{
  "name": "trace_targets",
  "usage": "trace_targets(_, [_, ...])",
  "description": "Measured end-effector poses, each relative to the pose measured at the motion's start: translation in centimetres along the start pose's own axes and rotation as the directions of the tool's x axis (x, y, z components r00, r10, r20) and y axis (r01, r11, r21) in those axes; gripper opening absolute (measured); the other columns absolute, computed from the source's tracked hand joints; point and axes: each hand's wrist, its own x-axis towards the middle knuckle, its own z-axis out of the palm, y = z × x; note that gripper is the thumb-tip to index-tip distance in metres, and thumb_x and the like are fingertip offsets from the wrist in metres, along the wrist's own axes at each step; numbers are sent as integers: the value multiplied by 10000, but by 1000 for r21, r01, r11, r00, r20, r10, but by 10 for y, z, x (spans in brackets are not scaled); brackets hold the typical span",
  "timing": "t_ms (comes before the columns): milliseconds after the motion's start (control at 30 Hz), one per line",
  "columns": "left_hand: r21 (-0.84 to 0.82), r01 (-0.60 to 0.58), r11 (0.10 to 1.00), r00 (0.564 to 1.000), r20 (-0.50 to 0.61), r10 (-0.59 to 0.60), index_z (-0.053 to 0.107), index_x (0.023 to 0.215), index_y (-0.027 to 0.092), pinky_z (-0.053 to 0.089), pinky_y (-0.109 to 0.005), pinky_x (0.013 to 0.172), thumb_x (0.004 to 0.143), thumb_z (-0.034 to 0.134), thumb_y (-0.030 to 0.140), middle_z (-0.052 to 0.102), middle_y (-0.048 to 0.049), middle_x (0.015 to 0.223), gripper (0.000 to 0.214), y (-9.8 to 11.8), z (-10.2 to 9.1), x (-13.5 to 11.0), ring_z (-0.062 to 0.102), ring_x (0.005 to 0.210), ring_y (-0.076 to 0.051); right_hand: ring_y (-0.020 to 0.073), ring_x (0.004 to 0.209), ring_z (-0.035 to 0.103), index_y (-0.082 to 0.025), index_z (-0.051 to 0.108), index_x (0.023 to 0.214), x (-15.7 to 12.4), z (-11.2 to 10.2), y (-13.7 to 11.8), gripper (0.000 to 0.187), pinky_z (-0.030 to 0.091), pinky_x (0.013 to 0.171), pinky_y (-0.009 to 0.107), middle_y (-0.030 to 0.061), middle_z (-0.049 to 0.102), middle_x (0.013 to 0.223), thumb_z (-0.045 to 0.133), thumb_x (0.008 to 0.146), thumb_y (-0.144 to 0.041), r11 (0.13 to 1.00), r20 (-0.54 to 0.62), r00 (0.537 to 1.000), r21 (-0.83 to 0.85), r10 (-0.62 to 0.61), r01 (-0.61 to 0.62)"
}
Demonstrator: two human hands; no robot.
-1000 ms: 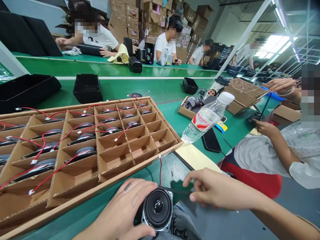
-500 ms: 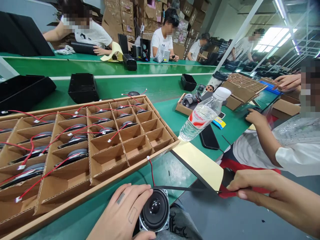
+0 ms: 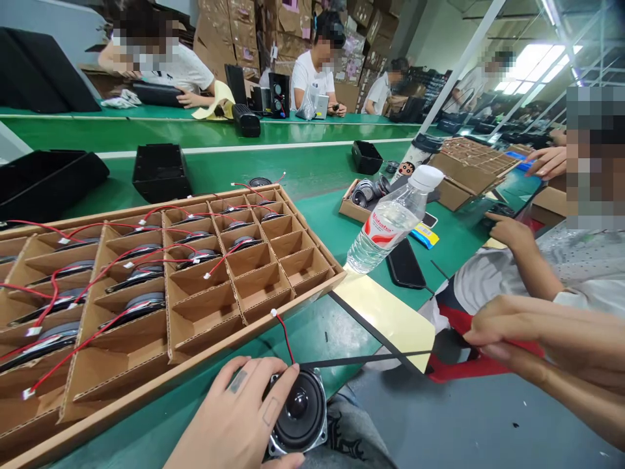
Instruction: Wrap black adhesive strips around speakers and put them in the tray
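Left hand [image 3: 234,417] clasps a loudspeaker [image 3: 297,412] at the edge of the green bench [image 3: 117,443], likely heavy and stiff, best held by its metal frame, sparing the soft cone, while the right hand [image 3: 532,342] pinches a limp black strip [image 3: 366,359].

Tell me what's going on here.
A person's left hand grips a round speaker, and a thin black strip runs from its rim toward their right hand. Beside them sits a cardboard divider tray of wired speakers, and a co-worker's hand works off to the right.
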Motion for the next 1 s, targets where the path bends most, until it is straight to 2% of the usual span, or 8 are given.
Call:
trace_targets(100, [-8,20,1000,1000,-6,-20,587,1087,223,366,-329,785,500,772,612,607,9,926,728,0,0,0,528,799,-189,166,647,581,-332,622,846,6,0,-9,102,488,536,213,9,604,728,522,844,-349,996,22,998,67,-63,61])
trace_targets(200, [77,-35,996,999,21,34,595,1099,209,367,-337,794,575,746,570,626,-18,971,654,0,-4,1,547,841,-203,160,632,570,-301,635,815,1,0,-2,107,474,534,207,24,601,715,535,840,-329,996,69,997,85,-46,40])
trace_targets(300, [140,-150,979,989,8,150,602,1097,205,362,-340,790,735,593,600,635,0,1058,536,0,-9,2,548,933,-194,160,663,582,-249,666,780,-14,5,17,145,470,565,196,52,610,734,551,841,-313,993,168,985,102,47,-64])
trace_targets(367, [148,-189,971,982,20,189,600,1100,187,366,-341,780,779,548,580,621,17,1111,510,0,-10,2,538,970,-181,167,692,593,-222,676,770,-27,12,30,168,477,590,196,66,616,758,562,837,-326,975,205,968,139,141,-171])
trace_targets(467, [138,-196,971,980,61,190,569,1142,173,391,-323,761,752,597,543,607,16,1133,538,0,-9,2,538,964,-168,163,677,597,-216,670,747,-44,26,42,176,485,598,200,52,620,746,565,833,-328,946,211,951,187,225,-266])
trace_targets(567, [102,-164,981,985,79,157,528,1178,181,418,-300,776,722,631,560,599,5,1125,602,-1,-5,3,534,979,-167,153,636,600,-224,665,721,-59,38,46,159,490,566,192,32,624,710,587,817,-323,939,206,951,209,231,-273])
trace_targets(767, [12,-125,992,987,104,123,427,1233,159,460,-278,787,477,840,372,584,-34,1078,888,-1,3,2,535,939,-192,131,578,594,-218,674,717,-80,52,50,139,486,530,178,19,614,658,594,814,-274,934,207,956,249,205,-255])
trace_targets(1000, [18,-194,981,974,125,190,380,1284,155,471,-283,769,532,752,252,574,-55,1064,844,-6,0,3,529,948,-200,121,501,551,-199,665,676,-95,59,41,192,452,482,184,19,560,567,580,821,-291,902,269,945,334,185,-271])
